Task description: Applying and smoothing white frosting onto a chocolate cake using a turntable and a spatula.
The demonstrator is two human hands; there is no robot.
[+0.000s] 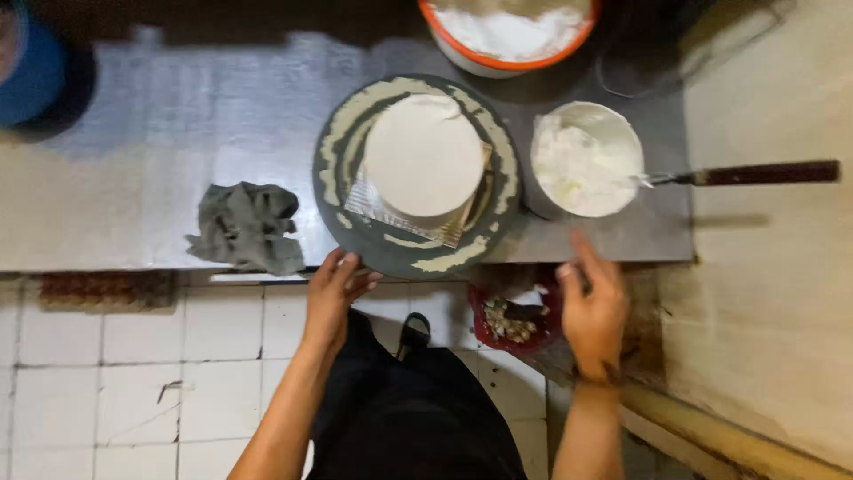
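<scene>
Sitting at the centre of a round grey turntable [355, 233], on a square board: a white frosted cake [425, 158], smooth on top, with smears of cream ringing the turntable's rim. Touching that rim at its near edge, the left hand [333, 293], fingers loosely open, gripping nothing. Hovering open just below the table [160, 133] edge, near the right side, the right hand [593, 307], empty, index finger extending upward. Standing just right of the turntable, a white bowl [622, 133] holding white cream, with a dark-handled spatula [755, 173] resting in it. Showing at the far edge, an orange-rimmed bowl [506, 60] holding something white, possibly flour or cream. Lying left, a crumpled grey cloth [244, 227].
</scene>
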